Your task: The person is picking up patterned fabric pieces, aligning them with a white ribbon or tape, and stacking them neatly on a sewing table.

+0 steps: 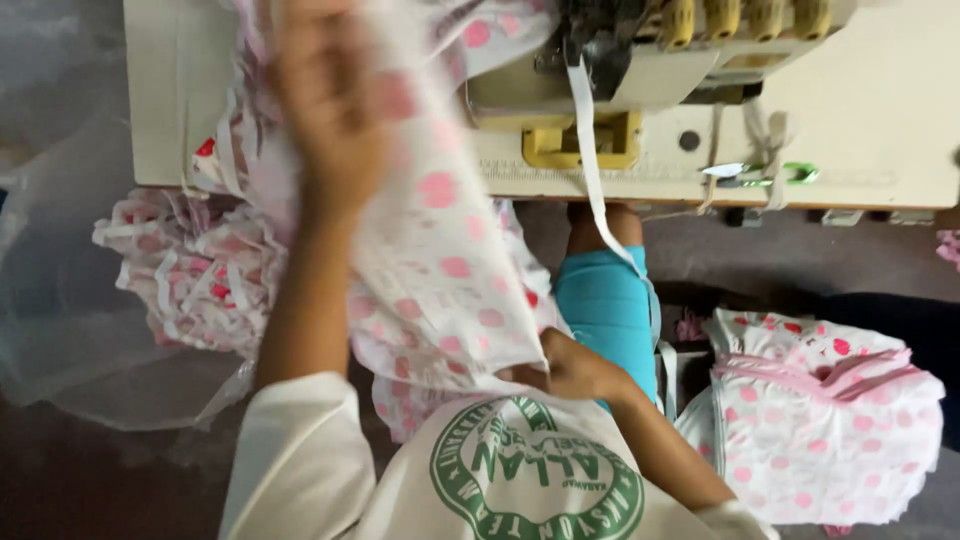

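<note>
Head view: a thin white cloth (440, 250) dotted with pink spots is held up in soft folds before the cream counter (880, 110). The left hand (325, 110), blurred, is raised against its upper edge; its grip cannot be told. The right hand (570, 368) is closed on the lower hem. A white tape (592, 170) hangs from the sewing machine (640, 60). Folded spotted pieces (810, 420) are piled at the right.

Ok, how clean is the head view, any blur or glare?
Head view: left hand and the cloth it lifts are motion-blurred; right hand, pinching the cloth's lower edge, is sharper; machine and table are fairly sharp; light is soft, no glare; floor at left is dim.
</note>
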